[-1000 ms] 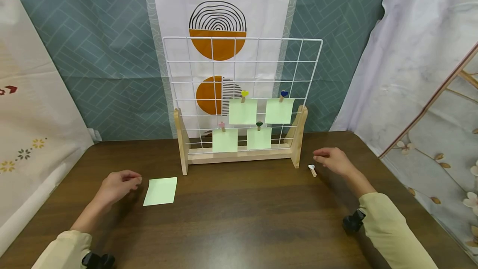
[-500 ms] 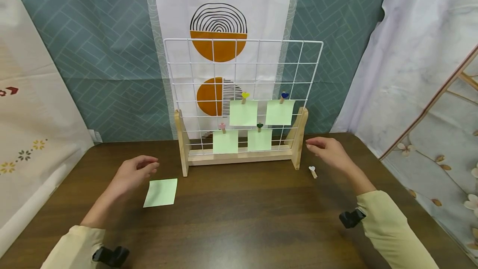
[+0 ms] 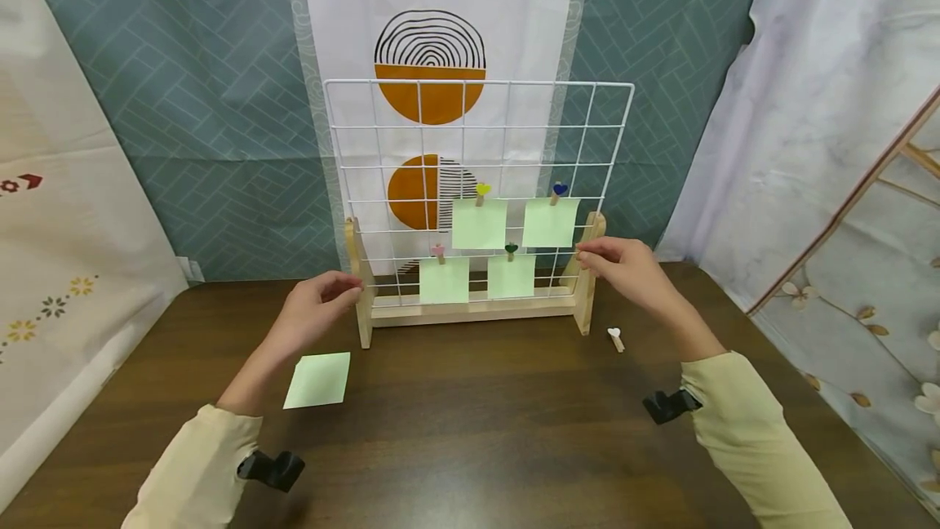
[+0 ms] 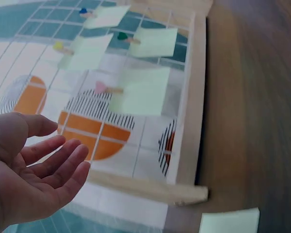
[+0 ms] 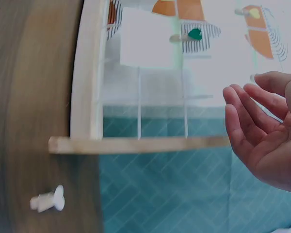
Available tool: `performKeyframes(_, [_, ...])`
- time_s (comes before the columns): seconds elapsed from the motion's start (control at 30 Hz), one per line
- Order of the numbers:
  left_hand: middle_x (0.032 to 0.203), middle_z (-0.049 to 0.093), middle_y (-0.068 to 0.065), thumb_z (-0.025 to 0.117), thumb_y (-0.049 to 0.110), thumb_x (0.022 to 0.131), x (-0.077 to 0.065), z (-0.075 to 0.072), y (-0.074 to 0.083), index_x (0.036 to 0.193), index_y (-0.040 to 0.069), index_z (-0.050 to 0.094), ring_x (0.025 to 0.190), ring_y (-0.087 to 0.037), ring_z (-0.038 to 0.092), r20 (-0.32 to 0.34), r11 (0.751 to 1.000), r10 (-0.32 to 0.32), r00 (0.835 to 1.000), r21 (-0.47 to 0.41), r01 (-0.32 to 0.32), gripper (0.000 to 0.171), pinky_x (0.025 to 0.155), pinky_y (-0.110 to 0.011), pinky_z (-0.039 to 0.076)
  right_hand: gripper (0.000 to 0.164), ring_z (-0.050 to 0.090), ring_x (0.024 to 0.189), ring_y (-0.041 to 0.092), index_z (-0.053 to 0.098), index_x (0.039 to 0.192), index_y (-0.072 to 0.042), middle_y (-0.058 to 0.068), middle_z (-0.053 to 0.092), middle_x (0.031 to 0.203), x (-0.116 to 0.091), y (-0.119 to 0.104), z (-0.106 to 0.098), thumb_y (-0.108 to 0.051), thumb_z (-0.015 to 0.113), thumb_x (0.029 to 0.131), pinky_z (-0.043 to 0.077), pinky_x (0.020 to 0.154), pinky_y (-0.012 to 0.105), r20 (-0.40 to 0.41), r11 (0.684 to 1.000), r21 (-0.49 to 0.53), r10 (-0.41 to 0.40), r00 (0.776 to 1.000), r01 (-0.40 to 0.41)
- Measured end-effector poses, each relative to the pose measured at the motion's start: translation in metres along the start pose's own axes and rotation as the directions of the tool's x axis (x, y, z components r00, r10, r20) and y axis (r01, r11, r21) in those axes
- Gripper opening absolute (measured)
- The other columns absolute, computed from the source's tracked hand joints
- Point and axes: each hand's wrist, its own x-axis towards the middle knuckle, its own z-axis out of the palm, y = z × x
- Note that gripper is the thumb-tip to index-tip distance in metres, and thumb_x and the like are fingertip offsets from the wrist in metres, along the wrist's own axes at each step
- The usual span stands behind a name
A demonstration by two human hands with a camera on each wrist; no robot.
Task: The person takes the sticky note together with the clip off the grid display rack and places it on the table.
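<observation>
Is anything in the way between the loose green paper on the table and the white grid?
Yes, in the head view: the stand's left leg is between the loose green paper and the white grid, with the left hand beside that leg. Higher up looks open.

The notes (image 3: 480, 224) are matt paper, the stand (image 3: 470, 314) smooth wood, the tabletop (image 3: 477, 439) glossy.
</observation>
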Motion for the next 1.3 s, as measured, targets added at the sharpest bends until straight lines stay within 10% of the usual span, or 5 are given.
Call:
performKeyframes(0.23, [0.118,0.063,-0.020,0.056,0.014,0.098,0.013,0.015,0.015,0.123,-0.006,0.059,0.108,-0.033,0.058,-0.021,0.998,0.012,1.000,-0.063,-0.013,0.031,0.092,-0.044,0.046,0.033,0.060,0.108,0.031,0.063,0.123,0.003,0.018,0.064,0.120,0.014,-0.019,0.011,-0.016,0.059,0.097,0.048,0.088,0.046,-0.018,1.000,0.006,-0.020,1.000,0.020])
performKeyframes(0.73, [0.128,0.058,-0.022,0.057,0.006,0.096,0.046,0.049,0.046,0.134,-0.006,0.051,0.115,-0.036,0.056,0.011,0.987,0.079,0.997,-0.143,-0.077,0.040,0.091,-0.048,0.048,0.031,0.063,0.103,0.027,0.063,0.123,0.000,0.014,0.066,0.117,0.048,-0.065,0.034,-0.016,0.059,0.097,0.052,0.085,0.040,-0.013,0.994,0.081,-0.071,0.997,0.071])
performKeyframes(1.3, [0.127,0.058,-0.022,0.055,0.001,0.093,0.090,0.077,0.081,0.134,-0.009,0.049,0.113,-0.033,0.059,-0.103,0.983,0.116,0.988,-0.130,-0.129,0.042,0.093,-0.040,0.048,0.035,0.062,0.110,0.025,0.057,0.131,0.003,0.015,0.060,0.128,0.084,-0.104,0.044,-0.011,0.055,0.098,0.053,0.083,0.033,-0.003,0.992,0.108,-0.061,0.998,0.061])
